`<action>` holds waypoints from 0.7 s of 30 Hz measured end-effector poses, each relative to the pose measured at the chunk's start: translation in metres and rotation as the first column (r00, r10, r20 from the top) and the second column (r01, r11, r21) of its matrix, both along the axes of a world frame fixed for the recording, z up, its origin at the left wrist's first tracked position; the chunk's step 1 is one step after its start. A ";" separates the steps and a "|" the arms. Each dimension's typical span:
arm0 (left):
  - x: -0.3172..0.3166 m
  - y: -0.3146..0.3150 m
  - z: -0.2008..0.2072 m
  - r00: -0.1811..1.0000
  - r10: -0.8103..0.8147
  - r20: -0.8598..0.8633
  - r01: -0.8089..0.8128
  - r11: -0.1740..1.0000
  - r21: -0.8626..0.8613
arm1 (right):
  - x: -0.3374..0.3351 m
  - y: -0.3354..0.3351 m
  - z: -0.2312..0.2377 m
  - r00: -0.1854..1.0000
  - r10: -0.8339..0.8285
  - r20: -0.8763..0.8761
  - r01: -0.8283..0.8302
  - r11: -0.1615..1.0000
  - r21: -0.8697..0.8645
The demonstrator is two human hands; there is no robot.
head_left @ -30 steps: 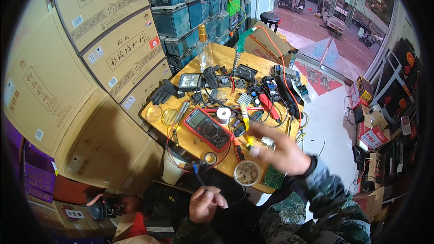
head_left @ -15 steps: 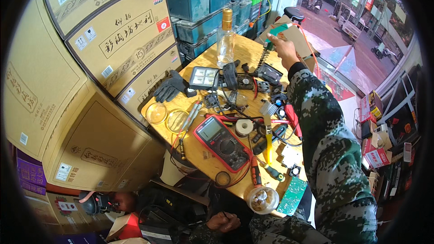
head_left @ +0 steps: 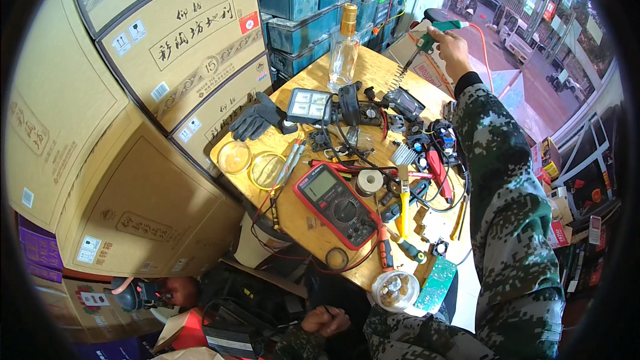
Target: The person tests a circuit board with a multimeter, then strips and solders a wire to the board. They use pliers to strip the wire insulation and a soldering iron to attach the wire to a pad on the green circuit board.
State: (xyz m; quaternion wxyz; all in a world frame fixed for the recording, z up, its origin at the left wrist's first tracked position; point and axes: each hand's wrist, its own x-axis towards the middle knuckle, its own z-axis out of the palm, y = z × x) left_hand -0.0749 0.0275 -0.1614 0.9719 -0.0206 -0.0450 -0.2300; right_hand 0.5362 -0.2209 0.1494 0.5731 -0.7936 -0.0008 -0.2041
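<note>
Two hands up in the head view, both bare. R hand [head_left: 452,52] is way out at the far R corner, fingers wrapped round the green grip of a soldering iron [head_left: 425,43], so it's closed on that. Iron's up above the tabletop [head_left: 300,237], pistol-bent: grip runs approx. level, butt end to the R w/ an orange cord [head_left: 483,39] coming off it; the long axis of the barrel slants down & L, pointing at the wood. Metal coil [head_left: 403,77] sits at the low end; can't tell if the tip's inside it.

L hand [head_left: 325,322] is down by the lap, fingers curled in; can't tell if it's got anything.

Just below the coil, a black part [head_left: 404,103] lies amid loose electronics. Clear bottle [head_left: 343,57] w/ gold cap stands upright, L of the iron. Red multimeter [head_left: 337,205] lies mid-table, tilted, top end up-L; dial print's too small to read. Solder spool [head_left: 368,183] right beside it, then a yellow-handled brush [head_left: 404,203], bristles away from the wearer.

Labels now: stacked cartons [head_left: 200,103] on the L carry big dark brush-style characters, a barcode sticker, white handling-mark stickers, plus a red square label [head_left: 249,23]. Purple boxes [head_left: 40,248] low L show paler lettering, mostly too small to make out.
</note>
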 end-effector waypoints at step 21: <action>-0.019 0.024 -0.022 0.987 -0.066 0.148 0.054 0.995 0.085 | -0.498 -0.098 0.085 0.756 0.112 0.645 -0.509 0.720 0.472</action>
